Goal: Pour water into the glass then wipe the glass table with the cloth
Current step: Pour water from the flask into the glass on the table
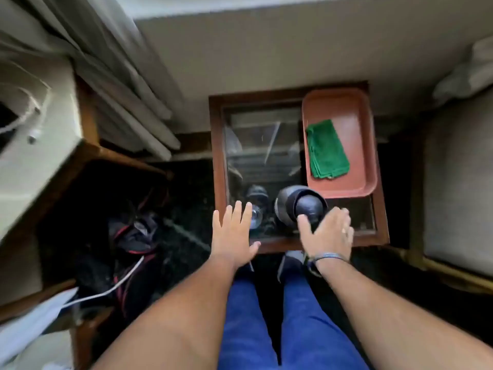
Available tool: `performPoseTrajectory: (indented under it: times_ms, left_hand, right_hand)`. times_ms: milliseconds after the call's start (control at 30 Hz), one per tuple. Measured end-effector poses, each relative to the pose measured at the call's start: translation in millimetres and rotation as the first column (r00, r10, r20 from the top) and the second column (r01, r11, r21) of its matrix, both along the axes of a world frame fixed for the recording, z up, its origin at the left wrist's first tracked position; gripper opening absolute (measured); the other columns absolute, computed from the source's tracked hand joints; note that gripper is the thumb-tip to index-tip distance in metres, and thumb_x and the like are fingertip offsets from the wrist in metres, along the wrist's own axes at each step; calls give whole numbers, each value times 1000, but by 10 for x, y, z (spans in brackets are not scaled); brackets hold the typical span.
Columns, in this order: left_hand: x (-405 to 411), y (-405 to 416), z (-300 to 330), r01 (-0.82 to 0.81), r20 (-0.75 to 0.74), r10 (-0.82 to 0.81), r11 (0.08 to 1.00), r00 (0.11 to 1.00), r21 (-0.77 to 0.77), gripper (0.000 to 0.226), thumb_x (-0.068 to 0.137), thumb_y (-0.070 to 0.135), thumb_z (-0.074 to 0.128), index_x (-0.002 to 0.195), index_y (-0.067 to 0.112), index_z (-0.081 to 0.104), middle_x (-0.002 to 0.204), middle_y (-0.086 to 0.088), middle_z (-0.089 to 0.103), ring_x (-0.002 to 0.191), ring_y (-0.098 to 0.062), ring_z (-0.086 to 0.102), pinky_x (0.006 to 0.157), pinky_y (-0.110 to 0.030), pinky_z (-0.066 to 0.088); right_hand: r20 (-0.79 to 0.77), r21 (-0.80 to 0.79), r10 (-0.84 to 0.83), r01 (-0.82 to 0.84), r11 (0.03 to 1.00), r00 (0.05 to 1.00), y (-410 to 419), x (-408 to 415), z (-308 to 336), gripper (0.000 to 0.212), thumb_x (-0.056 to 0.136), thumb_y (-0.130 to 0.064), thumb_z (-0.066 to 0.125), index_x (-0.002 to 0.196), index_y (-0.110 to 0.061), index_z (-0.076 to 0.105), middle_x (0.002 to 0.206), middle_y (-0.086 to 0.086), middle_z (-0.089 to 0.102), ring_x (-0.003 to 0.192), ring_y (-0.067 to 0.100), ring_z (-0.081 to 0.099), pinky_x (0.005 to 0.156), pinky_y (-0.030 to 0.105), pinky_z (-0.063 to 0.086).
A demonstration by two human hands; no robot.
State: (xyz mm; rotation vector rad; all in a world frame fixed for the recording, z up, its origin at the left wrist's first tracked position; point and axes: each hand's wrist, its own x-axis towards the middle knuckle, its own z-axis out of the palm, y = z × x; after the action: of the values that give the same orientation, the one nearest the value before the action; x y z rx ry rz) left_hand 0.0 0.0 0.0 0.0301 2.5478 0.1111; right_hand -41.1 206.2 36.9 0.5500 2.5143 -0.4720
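Observation:
A small wood-framed glass table (266,145) stands below me. A dark jug with a black lid (298,206) sits near its front edge. My right hand (329,231) is beside the jug on its right, thumb near the lid, fingers curled but apart, and I cannot tell whether it touches the jug. A clear glass (256,216) stands left of the jug, partly hidden by the fingertips of my left hand (234,236), which is spread flat with nothing in it. A folded green cloth (326,150) lies in a reddish tray (344,105) on the table's right side.
Curtains (112,84) hang at the left and a pale wall (266,54) runs behind the table. A dark bag with red trim and a white cable (133,236) lie on the floor to the left. A cushioned seat (458,182) stands at the right.

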Motion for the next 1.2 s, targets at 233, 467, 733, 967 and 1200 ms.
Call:
performPoseTrajectory:
  times_ms: [233,467,733,967,1200]
  left_hand:
    - [-252,84,-804,-198,118,180,966,977,168,92,83,38,76,155,26,19,155,-10,32,139,-33,37,103,-45,45]
    - [-1084,44,-717,-349,-17,364,905,931,242,70,83,31,75,142,24,38,133,-8,49,107,-30,61,87,-43,55]
    - [-2602,18,-838,-312,-157,350,923,923,225,72,83,31,76,143,19,38,130,-15,53,111,-35,60,85,-41,50]
    - [-2514,-5,-1104,-438,-190,535,812,823,386,129,67,54,87,157,30,-3,155,-12,41,123,-29,58,89,-36,51]
    - [-1753,45,-1965,-485,-158,507,860,847,159,130,70,96,36,152,17,-27,167,-15,-14,153,-32,-10,124,-49,-1]
  right_hand:
    - [72,-476,-464,440,762,883,212,284,-915,72,77,-68,35,69,-3,66,73,13,72,75,32,63,71,41,46]
    - [90,-635,-431,385,670,898,284,256,-943,57,76,-59,44,47,-14,61,52,3,68,49,6,60,60,30,44]
    - [65,-699,-354,296,651,933,408,195,-983,51,77,-48,48,42,-13,58,45,11,62,47,18,59,60,33,46]
    - [32,-720,-350,264,642,936,396,-260,-781,45,78,-40,52,41,-16,45,32,2,39,33,18,42,44,28,38]
    - [226,-654,-246,334,679,943,233,-1037,-409,57,57,-66,53,41,-12,53,35,3,34,29,13,28,39,18,26]
